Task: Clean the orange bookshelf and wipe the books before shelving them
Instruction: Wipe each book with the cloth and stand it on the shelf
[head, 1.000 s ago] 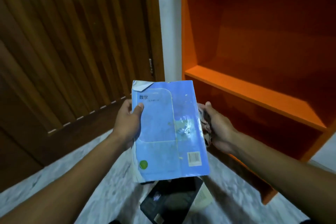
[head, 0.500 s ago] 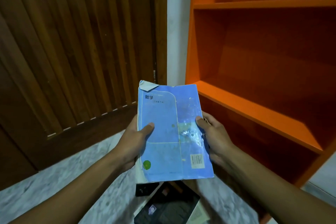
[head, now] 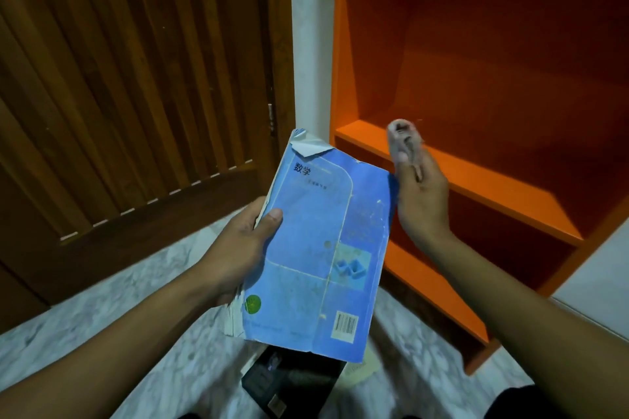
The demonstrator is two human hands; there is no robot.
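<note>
Freed from the book's edge since a moment ago, the right hand (head: 420, 194) lifts a pinched cloth (head: 405, 139) at frame centre-right, apparently to wipe the blue book (head: 323, 248) gripped by the left hand (head: 238, 248) beside the orange bookshelf (head: 476, 180).

The worn paperback book (head: 320, 248) has a light blue cover with pale rounded outlines, a green round badge near its left corner and a black-and-white barcode near its right. The open wooden bookshelf (head: 476, 180) on the right is bright orange. The slatted wooden door (head: 136, 78) at far left is dark brown. The marble floor (head: 170, 316) is white, veined grey.
</note>
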